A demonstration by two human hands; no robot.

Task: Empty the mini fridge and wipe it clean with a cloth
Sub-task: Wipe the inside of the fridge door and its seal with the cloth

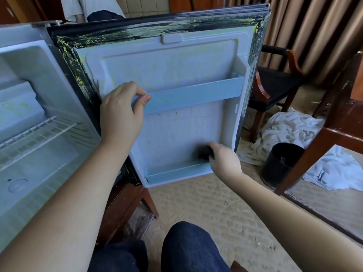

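The white mini fridge (pixel 39 134) stands open, and only a white wire shelf (pixel 37 132) shows inside it. Its door's pale plastic inner liner (pixel 176 130) faces the person. The left hand (pixel 121 112) is clamped on the left end of the pale blue upper door rail (pixel 192 95), fingers curled over the top and thumb on the front. The right hand (pixel 224 160) is bunched on a dark crumpled cloth (pixel 204 153), pressed to the liner just above the right end of the bottom door shelf (pixel 176 171); blur hides the individual fingers. Brownish drip marks streak the liner, and yellow-green flecks cover the black door gasket (pixel 82 75). Judging from this, the rail is probably a clip-in part, so bracing hard against it could pop it loose and let the door swing. A light, quick pass may only smear the stains, and the flecked gasket could easily be missed.
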